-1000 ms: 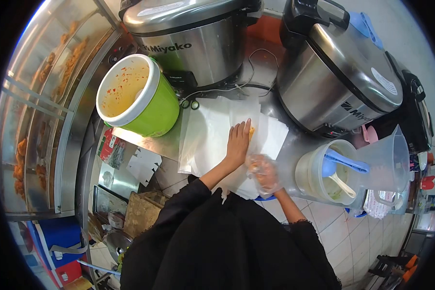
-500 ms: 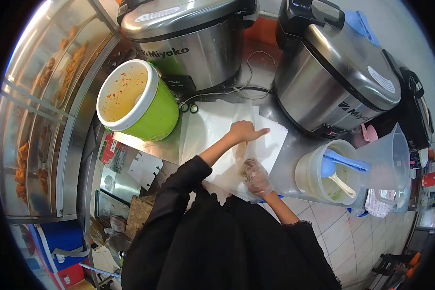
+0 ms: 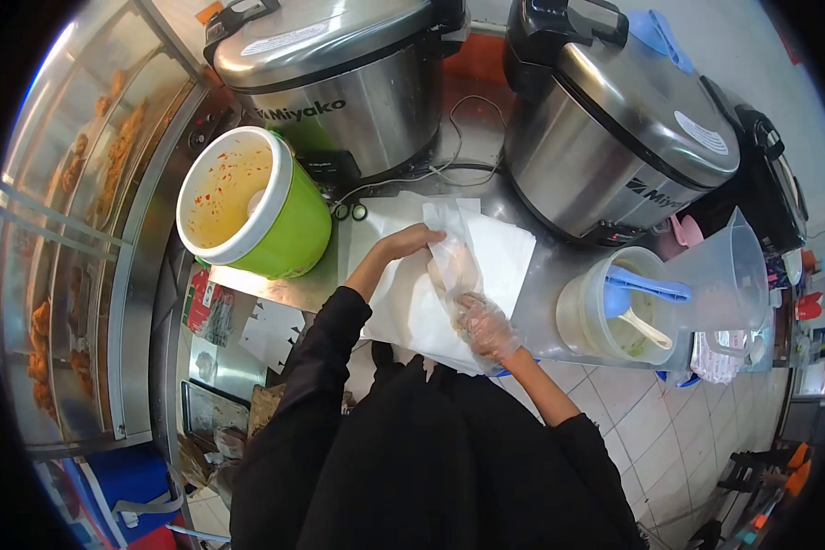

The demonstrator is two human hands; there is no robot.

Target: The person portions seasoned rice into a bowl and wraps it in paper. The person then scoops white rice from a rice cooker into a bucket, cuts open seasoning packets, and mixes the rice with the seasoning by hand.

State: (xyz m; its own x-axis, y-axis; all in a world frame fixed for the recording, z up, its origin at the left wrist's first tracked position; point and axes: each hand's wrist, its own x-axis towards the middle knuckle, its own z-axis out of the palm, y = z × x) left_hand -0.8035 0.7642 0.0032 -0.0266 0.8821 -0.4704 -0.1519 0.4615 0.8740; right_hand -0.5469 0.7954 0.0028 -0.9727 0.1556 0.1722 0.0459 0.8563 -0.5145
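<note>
A translucent white wrapper [image 3: 453, 264] with something pale inside lies slanted over a stack of white paper sheets [image 3: 507, 249]. My bare left hand [image 3: 411, 241] is closed on the wrapper's upper left edge, thumb towards its top. On my right hand [image 3: 488, 326] is a clear plastic glove; its bent fingers grip the lower end of the wrapper. What the wrapper contains I cannot make out. Scissors [image 3: 350, 212] show only their dark handles, just left of the paper.
Two large steel rice cookers [image 3: 339, 124] [image 3: 614, 147] stand behind the paper, a cable between them. A green jug [image 3: 293, 220] is at the left. To the right, a tub [image 3: 573, 316] holds a blue scoop [image 3: 655, 286] beside a clear pitcher [image 3: 729, 275]. A glass food cabinet [image 3: 124, 302] flanks the counter.
My left hand has shifted left and its extended thumb has come down onto the wrapper, which now shows more clearly between both hands. The view has shifted slightly.
</note>
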